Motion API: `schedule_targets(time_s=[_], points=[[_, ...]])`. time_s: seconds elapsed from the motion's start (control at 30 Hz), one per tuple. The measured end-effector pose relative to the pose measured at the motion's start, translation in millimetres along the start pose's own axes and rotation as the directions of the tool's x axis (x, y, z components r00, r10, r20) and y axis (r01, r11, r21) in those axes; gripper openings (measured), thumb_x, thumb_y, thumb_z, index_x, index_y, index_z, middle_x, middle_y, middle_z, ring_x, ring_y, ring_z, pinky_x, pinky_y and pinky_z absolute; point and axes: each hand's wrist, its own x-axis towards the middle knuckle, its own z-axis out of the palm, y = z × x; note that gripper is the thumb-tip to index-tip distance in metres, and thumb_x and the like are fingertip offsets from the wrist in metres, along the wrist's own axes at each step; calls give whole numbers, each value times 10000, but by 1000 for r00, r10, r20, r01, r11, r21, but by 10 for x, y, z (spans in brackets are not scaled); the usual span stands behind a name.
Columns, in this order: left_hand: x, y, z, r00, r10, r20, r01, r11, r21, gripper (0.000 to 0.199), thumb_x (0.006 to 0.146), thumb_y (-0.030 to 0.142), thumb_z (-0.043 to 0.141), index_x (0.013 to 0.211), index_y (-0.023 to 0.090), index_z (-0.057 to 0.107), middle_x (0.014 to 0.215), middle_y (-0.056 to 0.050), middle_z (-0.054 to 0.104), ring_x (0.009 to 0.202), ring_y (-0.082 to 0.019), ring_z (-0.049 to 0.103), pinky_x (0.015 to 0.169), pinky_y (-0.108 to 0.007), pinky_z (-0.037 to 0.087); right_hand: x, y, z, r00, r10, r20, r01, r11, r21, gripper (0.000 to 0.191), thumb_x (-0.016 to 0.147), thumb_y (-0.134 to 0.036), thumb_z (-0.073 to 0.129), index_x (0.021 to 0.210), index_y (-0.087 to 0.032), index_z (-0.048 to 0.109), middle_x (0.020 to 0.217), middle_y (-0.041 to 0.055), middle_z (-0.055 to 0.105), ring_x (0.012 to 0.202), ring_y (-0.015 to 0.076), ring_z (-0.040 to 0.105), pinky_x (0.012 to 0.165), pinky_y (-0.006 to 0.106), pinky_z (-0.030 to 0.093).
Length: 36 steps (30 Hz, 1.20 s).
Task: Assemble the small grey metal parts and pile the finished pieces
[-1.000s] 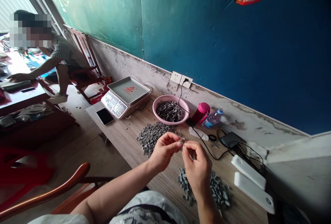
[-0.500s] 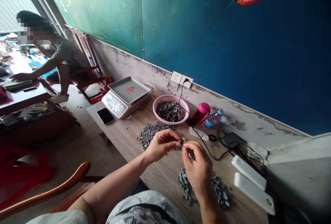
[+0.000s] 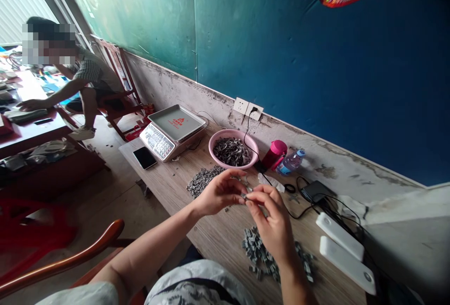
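My left hand and my right hand meet above the wooden table, their fingertips pinching a small grey metal piece. Its exact shape is partly hidden by my fingers. Beyond my left hand lies a loose pile of small grey metal pieces. Below my right hand is a second pile. A pink plastic basket holds dark curled metal scraps, just past my fingertips.
A digital scale and a phone stand on the table, with a red flask, a water bottle, cables and white power banks along the wall side. A seated co-worker works at another table.
Both hands have risen slightly up the view and stay pinched together on the metal piece. The camera has shifted a little.
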Motion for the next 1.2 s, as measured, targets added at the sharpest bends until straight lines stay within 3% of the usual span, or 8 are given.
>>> schedule_targets(time_s=[0.1,0.23,0.43,0.5,0.6,0.67,0.93,1.2], points=[[34,43,-30,980,-110,165,109,994,17,647,709,123,721,1270,178,403,861,-75,638,732,-139,623,672,-243,488,73,46,-135,958,116,263,-173,964,204,256,924,-247,477,1173,-246,537,1214,90,438,1102,184,499,872,282,485],[84,45,-62,941,-199,274,194,980,46,722,687,110,736,1303,163,363,832,-50,614,731,-128,608,681,-250,484,170,97,-205,857,145,494,-297,923,245,153,910,-295,509,963,-218,631,1144,72,478,1174,195,441,956,275,412],[34,-31,-13,984,-30,173,-27,947,321,466,761,273,691,1146,142,463,903,-86,613,770,-127,573,648,-217,438,86,223,-29,816,446,367,-566,747,350,242,856,-422,578,856,-181,597,891,42,581,842,163,556,753,263,449],[5,-105,51,972,224,78,-222,751,622,358,740,249,704,1024,135,519,868,-69,608,745,-121,547,658,-225,438,45,240,54,780,546,306,-624,645,440,304,813,-467,622,863,-167,601,810,37,592,761,158,553,708,268,454],[-13,-217,134,843,529,94,-345,398,850,114,811,173,603,902,131,549,794,-56,596,713,-116,530,653,-229,445,30,220,134,733,619,282,-649,514,561,355,739,-487,695,808,-151,603,763,29,585,744,154,545,707,272,473],[-8,-247,161,801,590,105,-357,329,874,81,832,146,565,910,128,559,792,-59,598,709,-114,532,642,-222,448,38,195,139,703,660,264,-653,453,606,350,710,-474,728,799,-157,609,760,19,584,752,148,547,715,268,486],[1,-152,189,927,348,-140,-237,832,502,174,763,240,690,848,117,602,857,-58,567,775,-121,554,674,-226,468,-8,181,54,748,559,358,-551,222,805,238,699,-341,770,893,-228,689,890,14,621,783,123,584,766,254,490],[-35,-164,245,982,165,-94,-149,977,152,204,705,207,737,838,111,616,902,-39,488,658,-117,604,598,-263,517,30,66,-48,831,359,426,-539,327,776,164,788,-318,690,785,-192,585,800,-12,508,684,88,501,635,201,415]])
